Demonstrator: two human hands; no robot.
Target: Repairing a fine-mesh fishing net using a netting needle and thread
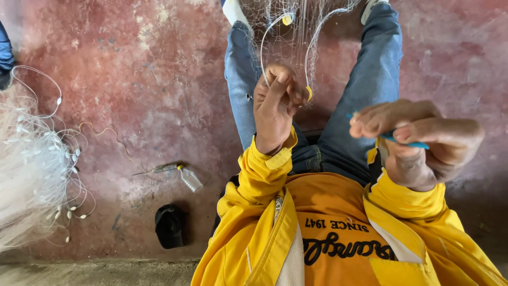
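My left hand (275,108) pinches a white cord with small yellow floats and a fine fishing net (296,32), held out over my legs in blue jeans. The net stretches away from my fingers toward my feet. My right hand (423,140) is raised close to the camera and grips a thin blue netting needle (410,143) between thumb and fingers. Both arms wear yellow jacket sleeves.
A heap of white net with small floats (32,164) lies on the red floor at the left. A small clear plastic bottle (190,179) and a black cap (170,226) lie on the floor beside my left leg. A grey ledge runs along the bottom.
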